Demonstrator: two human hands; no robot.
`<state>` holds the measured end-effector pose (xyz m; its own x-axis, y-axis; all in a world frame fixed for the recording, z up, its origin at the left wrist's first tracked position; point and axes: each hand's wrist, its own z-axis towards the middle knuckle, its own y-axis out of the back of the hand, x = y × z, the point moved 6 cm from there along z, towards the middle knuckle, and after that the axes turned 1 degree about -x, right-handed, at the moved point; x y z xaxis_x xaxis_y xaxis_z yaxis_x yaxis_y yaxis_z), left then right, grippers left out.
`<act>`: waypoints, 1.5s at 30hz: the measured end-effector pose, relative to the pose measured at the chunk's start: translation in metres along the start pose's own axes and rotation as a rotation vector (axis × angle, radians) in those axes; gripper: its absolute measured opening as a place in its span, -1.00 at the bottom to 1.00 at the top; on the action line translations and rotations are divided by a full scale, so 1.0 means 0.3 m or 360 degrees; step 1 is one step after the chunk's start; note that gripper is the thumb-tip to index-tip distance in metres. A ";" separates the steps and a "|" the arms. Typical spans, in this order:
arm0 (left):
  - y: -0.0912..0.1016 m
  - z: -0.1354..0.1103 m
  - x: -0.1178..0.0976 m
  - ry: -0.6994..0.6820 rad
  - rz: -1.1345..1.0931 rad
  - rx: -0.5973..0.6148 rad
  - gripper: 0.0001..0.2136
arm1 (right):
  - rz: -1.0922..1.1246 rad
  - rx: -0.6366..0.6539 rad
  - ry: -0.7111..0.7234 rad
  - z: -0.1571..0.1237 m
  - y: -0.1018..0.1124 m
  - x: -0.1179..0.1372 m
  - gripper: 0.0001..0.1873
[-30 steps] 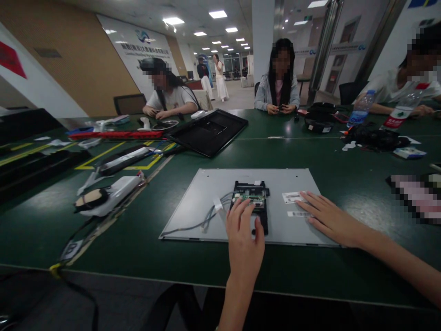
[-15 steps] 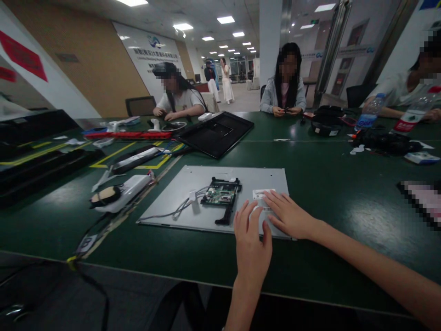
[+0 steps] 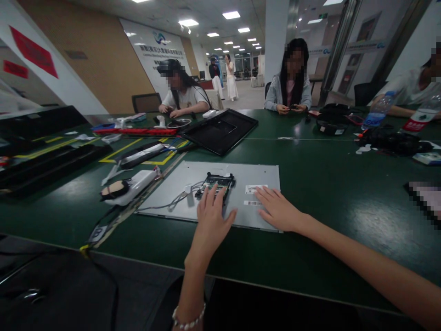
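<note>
A flat grey metal panel [image 3: 172, 184] lies on the green table. Near its middle is a green circuit board [image 3: 209, 181] in a black bracket [image 3: 220, 175], with grey cables [image 3: 177, 201] trailing left. My left hand [image 3: 212, 216] has its fingers spread over the near part of the board and covers some of it; whether the fingertips touch it I cannot tell. On the panel's right part, my right hand [image 3: 277, 209] lies flat with fingers stretched out beside two white labels [image 3: 255, 189]. Neither hand grips anything.
Beyond the panel lies a black plastic frame [image 3: 220, 133]. To the left are a white power strip-like item [image 3: 132, 187], cables and long black pieces [image 3: 51, 168]. Plastic bottles [image 3: 379, 110] and a black pouch [image 3: 332, 122] stand at the right. Co-workers sit across the table.
My left hand has moved left, from beside my right hand to over the circuit board, its fingers spreading. My right hand stays on the panel's right part. The view has shifted slightly.
</note>
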<state>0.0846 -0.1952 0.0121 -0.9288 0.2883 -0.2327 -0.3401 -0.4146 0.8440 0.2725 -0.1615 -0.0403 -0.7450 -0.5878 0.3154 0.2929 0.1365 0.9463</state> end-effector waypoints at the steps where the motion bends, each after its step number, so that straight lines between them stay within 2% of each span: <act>1: -0.011 0.008 0.037 -0.0013 0.0047 0.0101 -0.46 | 0.0007 0.0005 0.0000 0.003 0.000 0.002 -0.27; 6: -0.080 0.027 0.170 -0.0146 0.0152 0.0523 -0.36 | 0.0051 0.0011 0.0001 0.017 -0.002 0.006 -0.26; 10: -0.116 0.055 0.224 -0.0191 0.0159 0.0674 -0.41 | 0.0049 -0.0002 0.0003 0.021 -0.003 0.008 -0.26; 15: -0.146 0.159 0.271 -0.0215 0.0207 0.0615 -0.46 | 0.0018 -0.0022 0.0008 0.020 -0.005 0.014 -0.26; 20: -0.184 0.274 0.327 -0.0116 0.0361 0.0479 -0.49 | 0.0028 0.0003 -0.0014 0.015 -0.004 0.013 -0.27; 26: -0.214 0.325 0.372 -0.0048 0.0459 0.0401 -0.51 | 0.0054 0.0021 -0.0011 0.016 0.000 0.013 -0.27; 30: -0.196 0.338 0.374 -0.0024 0.0491 0.0445 -0.53 | 0.0049 0.0013 -0.0013 0.016 -0.001 0.009 -0.26; 34: -0.152 0.419 0.405 0.0142 0.0462 0.0348 -0.57 | 0.0061 0.0004 0.0004 0.015 -0.009 0.003 -0.26; 36: -0.158 0.478 0.432 0.0199 0.0417 0.0401 -0.58 | 0.0063 -0.0007 0.0003 0.015 -0.012 -0.001 -0.26; 40: -0.213 0.574 0.462 0.0130 0.0325 0.0628 -0.57 | 0.0056 -0.0015 0.0001 0.017 -0.013 -0.001 -0.27; 45: -0.259 0.625 0.483 0.0168 0.0367 0.0782 -0.66 | 0.0042 -0.0040 0.0001 0.022 -0.004 0.007 -0.27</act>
<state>0.0040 0.0407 0.0034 -0.9894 0.1393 -0.0410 -0.0411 0.0022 0.9992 0.2666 -0.1577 -0.0402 -0.7366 -0.5846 0.3400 0.3272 0.1320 0.9357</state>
